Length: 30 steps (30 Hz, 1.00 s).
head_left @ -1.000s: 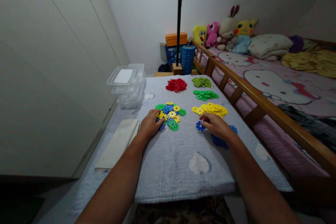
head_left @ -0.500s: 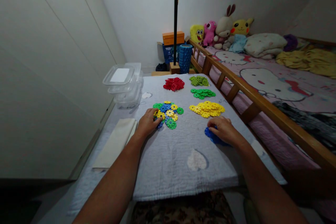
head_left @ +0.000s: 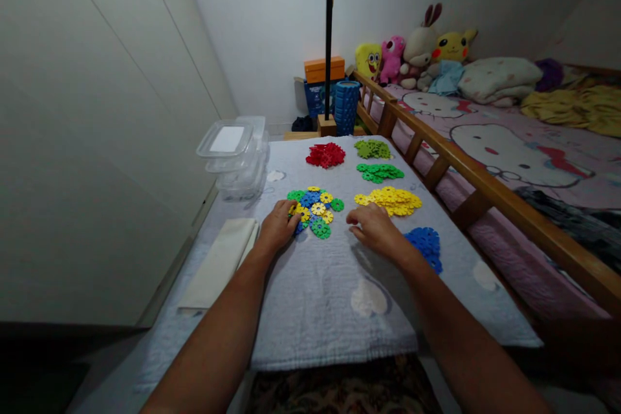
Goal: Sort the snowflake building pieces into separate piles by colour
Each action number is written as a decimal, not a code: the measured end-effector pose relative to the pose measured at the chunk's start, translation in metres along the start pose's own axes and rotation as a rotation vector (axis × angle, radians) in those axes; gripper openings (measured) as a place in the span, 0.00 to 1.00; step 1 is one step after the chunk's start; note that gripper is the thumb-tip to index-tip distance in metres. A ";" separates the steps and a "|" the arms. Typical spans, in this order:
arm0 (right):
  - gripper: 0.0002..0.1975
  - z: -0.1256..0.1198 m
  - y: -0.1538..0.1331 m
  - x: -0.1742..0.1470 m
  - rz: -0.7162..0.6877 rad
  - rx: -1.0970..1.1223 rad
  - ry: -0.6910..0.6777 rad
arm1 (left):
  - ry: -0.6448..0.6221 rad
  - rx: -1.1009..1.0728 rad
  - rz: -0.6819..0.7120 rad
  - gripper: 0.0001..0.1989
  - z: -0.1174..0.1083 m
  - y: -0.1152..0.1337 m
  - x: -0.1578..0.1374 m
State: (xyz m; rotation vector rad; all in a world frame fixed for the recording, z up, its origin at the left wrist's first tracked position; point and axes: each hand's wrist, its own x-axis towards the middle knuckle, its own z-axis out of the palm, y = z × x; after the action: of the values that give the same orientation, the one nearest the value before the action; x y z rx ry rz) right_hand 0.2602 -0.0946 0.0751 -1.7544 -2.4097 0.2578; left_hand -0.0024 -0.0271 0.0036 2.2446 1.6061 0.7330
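Note:
Plastic snowflake discs, round with notched edges, lie on the cloth-covered table (head_left: 334, 310). At the left edge of the mixed pile (head_left: 317, 210) of green, blue and yellow discs is my left hand (head_left: 278, 225), curled, with a yellow disc (head_left: 293, 209) between thumb and forefinger. My right hand (head_left: 376, 229) hovers right of that pile, thumb and fingers apart, with nothing visible in it. Beyond it is the yellow disc pile (head_left: 398, 200). The blue disc pile (head_left: 425, 246) sits beside my right forearm, which covers part of it.
Farther back lie red (head_left: 326, 155), olive-green (head_left: 372, 149) and green disc piles (head_left: 380, 173). Stacked clear plastic boxes (head_left: 228, 142) and a folded cream cloth (head_left: 220, 265) are on the left. A wooden bed rail (head_left: 436, 155) borders the table's right side; a black pole (head_left: 328, 39) rises behind.
My right hand has left the blue pile and moved left towards the mixed pile, uncovering the blue discs. My left hand keeps its place. The view has shifted slightly.

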 end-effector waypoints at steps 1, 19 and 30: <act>0.09 0.005 -0.010 0.008 -0.034 0.001 -0.005 | 0.004 -0.008 -0.003 0.17 0.000 0.000 0.000; 0.14 0.068 -0.035 0.028 -0.049 0.280 0.209 | 0.023 0.104 0.018 0.21 -0.004 0.000 0.000; 0.05 0.017 0.006 0.034 0.034 0.583 0.197 | -0.102 0.179 -0.015 0.60 0.010 0.036 -0.014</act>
State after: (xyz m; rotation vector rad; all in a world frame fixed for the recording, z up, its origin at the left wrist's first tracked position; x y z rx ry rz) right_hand 0.2514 -0.0609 0.0578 -1.4684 -1.9058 0.6764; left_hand 0.0282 -0.0521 0.0106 2.3480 1.6972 0.4786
